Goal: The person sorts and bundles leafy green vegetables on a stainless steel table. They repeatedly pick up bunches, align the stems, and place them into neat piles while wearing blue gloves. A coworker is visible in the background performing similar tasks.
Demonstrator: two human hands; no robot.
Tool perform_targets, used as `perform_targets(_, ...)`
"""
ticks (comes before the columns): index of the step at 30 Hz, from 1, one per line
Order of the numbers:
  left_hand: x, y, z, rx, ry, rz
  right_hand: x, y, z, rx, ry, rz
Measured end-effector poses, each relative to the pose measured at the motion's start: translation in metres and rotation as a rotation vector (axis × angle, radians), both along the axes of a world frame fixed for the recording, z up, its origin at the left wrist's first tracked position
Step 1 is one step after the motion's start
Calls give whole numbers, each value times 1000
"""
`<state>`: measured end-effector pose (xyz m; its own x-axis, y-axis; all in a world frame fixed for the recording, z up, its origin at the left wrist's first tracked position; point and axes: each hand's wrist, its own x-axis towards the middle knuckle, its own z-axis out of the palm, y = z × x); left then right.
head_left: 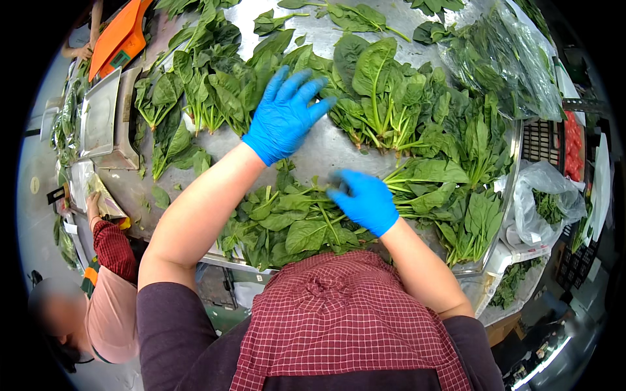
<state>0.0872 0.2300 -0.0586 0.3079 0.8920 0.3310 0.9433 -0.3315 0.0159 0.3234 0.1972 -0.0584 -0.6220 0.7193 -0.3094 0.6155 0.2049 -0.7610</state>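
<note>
My left hand (287, 116), in a blue glove, lies over the upper middle of the metal table (220, 151), fingers apart, at the edge of a row of spinach bunches (210, 93). Nothing shows in it. My right hand (364, 200), also blue-gloved, hovers blurred with bent fingers near a pile of loose spinach leaves (303, 225) along the near edge; whether it pinches a stem cannot be told. Between and beyond the hands, a large spinach heap (386, 97) has its roots towards me. More spinach (469, 220) lies on the right.
A clear plastic bag of greens (503, 63) lies at the upper right. An orange scale pan (115, 36) and a metal box (105, 117) stand on the left. A co-worker's hand (93, 205) holds a package at the lower left. A plastic bag (543, 200) and black crates (540, 141) are beyond the right edge.
</note>
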Motion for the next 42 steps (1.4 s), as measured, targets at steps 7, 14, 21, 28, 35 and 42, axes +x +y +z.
perform_targets(7, 40, 37, 2, 27, -139, -126, 23, 41, 11, 165, 158, -566)
perform_targets(14, 47, 74, -13, -195, -39, -285, 36, 65, -18, 543, -51, -287)
perform_targets(21, 38, 65, -20, -191, -118, -231, 46, 11, -2, 80, 56, 82)
perform_targets(28, 32, 47, -16, -128, -124, -172, 20, 73, 8, 83, 35, -616)
perform_targets(35, 31, 35, 5, -134, -233, -114, 6, 63, -6, 39, 302, -713)
perform_targets(42, 23, 46, 3, -190, -145, -164, 22, 21, -4, 492, 352, -202)
